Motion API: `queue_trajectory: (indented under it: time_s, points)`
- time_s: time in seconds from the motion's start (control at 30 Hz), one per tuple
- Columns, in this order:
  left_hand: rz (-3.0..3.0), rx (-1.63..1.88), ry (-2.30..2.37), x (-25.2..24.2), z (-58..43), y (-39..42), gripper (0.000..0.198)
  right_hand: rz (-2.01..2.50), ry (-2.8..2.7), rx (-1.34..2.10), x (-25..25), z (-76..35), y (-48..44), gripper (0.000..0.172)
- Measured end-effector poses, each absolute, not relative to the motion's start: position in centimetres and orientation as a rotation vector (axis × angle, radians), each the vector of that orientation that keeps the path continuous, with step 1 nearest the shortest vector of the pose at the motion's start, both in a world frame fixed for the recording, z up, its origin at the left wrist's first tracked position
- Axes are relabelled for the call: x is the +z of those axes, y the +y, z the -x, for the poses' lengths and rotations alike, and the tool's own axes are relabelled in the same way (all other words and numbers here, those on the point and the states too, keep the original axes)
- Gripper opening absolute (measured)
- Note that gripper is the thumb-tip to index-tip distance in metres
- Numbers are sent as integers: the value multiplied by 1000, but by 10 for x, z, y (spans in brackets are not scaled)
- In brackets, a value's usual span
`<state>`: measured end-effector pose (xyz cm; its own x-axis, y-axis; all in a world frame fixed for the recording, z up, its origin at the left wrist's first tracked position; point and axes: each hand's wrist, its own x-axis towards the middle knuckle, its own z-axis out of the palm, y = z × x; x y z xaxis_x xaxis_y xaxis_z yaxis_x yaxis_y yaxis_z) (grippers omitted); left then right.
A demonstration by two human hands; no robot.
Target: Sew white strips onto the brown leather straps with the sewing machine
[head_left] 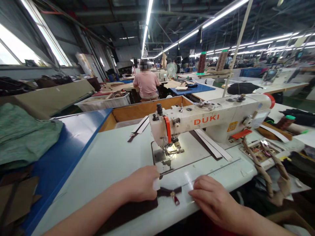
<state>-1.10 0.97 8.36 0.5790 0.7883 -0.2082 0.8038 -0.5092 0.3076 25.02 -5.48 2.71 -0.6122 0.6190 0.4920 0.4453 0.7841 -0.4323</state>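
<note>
Watching the head feed: zip (163, 191) sits low at the front edge of the surface (118, 154), in front of the machine (183, 121), its slider and red pull (176, 199) facing up. Left hand (144, 183) is curled closed, pinching the zip as far as I can tell; fingertips are hidden. A dark strip (150, 204) runs out below that hand, over the edge. I'd say this grip anchors the zip so its short end stays free.

Right hand (214, 198) is just right of that end, apart from the pull, fingers bunched and thumb tucked near them. I can't tell if it pinches anything. Placed there, I guess, for easy reach to the loose end.

Presser foot (173, 149) is lit, well behind both hands, which leaves working room in front. Scale (225, 167) along the front edge is presumably for measuring on the spot. White strips (214, 149) lie under the machine arm, likely parked within reach and off the working patch.
</note>
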Motion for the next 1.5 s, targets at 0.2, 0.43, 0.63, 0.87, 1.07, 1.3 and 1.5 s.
queue_trajectory:
  time_s: [0.2, 0.43, 0.63, 0.87, 1.07, 1.3, 1.5]
  points:
    - [-1821, 262, 1409, 97, 36, -1, 26, 754, -2235, 669, 28, -225, -67, 23]
    - [-654, 952, 1164, 63, 26, -16, 44, 970, -1556, 1693, 18, -144, -42, 45]
    - [-615, 1084, 1245, 48, 32, 9, 36, 907, -1585, 1803, 11, -124, -22, 15]
    - [-806, 1176, 1474, 39, 48, 67, 25, 1277, -1983, 1473, 11, -131, 3, 9]
    - [-1260, 1054, 1676, 28, 53, 102, 40, 1435, -2243, 1156, 37, -133, 19, 25]
    - [-1708, 952, 1822, 25, 62, 111, 33, 1953, -2245, 326, 62, -253, 35, 25]
    - [-1907, 945, 1892, 23, 57, 110, 34, 2265, -2063, 122, 52, -339, 45, 21]
